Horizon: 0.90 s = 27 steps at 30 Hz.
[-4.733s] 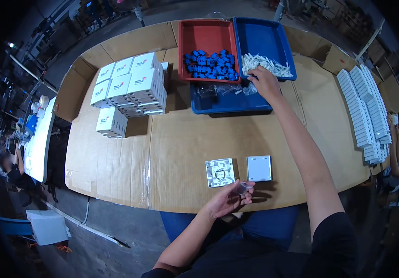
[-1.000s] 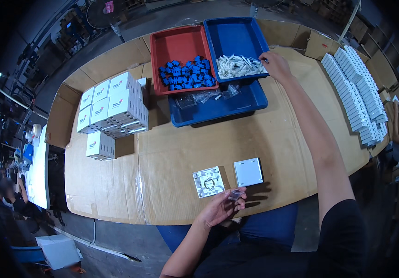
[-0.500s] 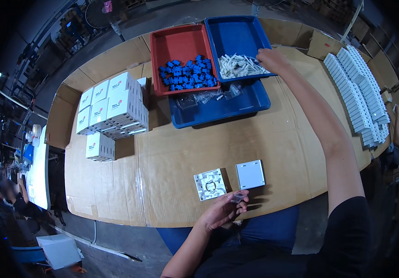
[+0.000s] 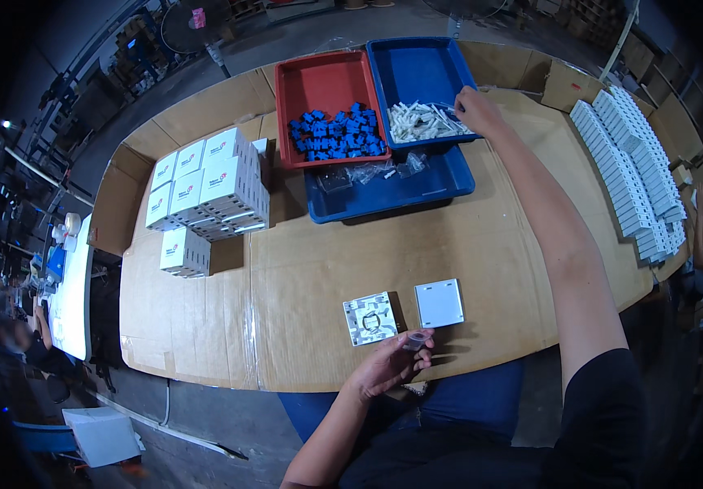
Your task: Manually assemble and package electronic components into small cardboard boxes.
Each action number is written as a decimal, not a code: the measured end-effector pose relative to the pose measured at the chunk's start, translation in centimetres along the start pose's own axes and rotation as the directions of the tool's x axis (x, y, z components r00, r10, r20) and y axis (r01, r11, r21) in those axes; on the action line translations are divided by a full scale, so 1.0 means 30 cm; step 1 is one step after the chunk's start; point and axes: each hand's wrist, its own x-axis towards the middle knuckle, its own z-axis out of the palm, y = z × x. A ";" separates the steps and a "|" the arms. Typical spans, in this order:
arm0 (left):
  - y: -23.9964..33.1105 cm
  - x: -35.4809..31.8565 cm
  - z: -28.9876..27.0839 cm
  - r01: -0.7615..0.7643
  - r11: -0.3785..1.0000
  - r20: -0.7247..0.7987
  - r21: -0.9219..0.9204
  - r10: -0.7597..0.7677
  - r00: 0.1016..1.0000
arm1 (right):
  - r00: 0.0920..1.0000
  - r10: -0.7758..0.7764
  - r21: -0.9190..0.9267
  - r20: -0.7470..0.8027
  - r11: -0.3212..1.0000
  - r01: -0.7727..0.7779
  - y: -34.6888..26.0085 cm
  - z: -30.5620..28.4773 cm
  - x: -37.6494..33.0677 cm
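While the right hand point(image 4: 475, 107) stretches far across the cardboard-covered table point(image 4: 482, 244) to the upper blue tray point(image 4: 417, 69), its fingers are bent down over the heap of small white parts point(image 4: 423, 122) at the tray's near right corner; whether they have closed on a part cannot be told. The white parts are thin sticks lying jumbled — most with their long axes running roughly left to right, some slanted. The left hand point(image 4: 388, 365) sits at the near table edge, fingers loosely curled, pinching a small clear piece point(image 4: 417, 337) between thumb and fingertips; the piece is too small to tell which way it points. Just beyond that hand lie two square plates side by side — one showing its inner workings point(image 4: 370, 318), the other plain white point(image 4: 439, 302). The red tray point(image 4: 319, 77) beside the blue one holds blue blocks point(image 4: 337, 130); a lower blue tray point(image 4: 400, 191) holds clear bags point(image 4: 376, 169). White boxes point(image 4: 205, 187) stand stacked at left.
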 end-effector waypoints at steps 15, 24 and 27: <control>0.004 0.001 0.009 -0.053 0.997 -0.092 -0.061 0.048 0.995 | 0.926 0.216 0.911 0.308 0.214 -0.353 -0.554 -0.254 -0.827; -0.018 0.000 0.007 -0.069 0.998 -0.096 0.002 0.069 0.993 | 0.927 -0.034 0.849 0.375 0.415 -0.328 -0.780 -0.304 -1.124; -0.013 0.007 0.011 -0.072 0.997 -0.068 0.002 0.072 0.995 | 0.942 -0.090 0.848 0.324 0.469 -0.247 -0.782 -0.315 -1.107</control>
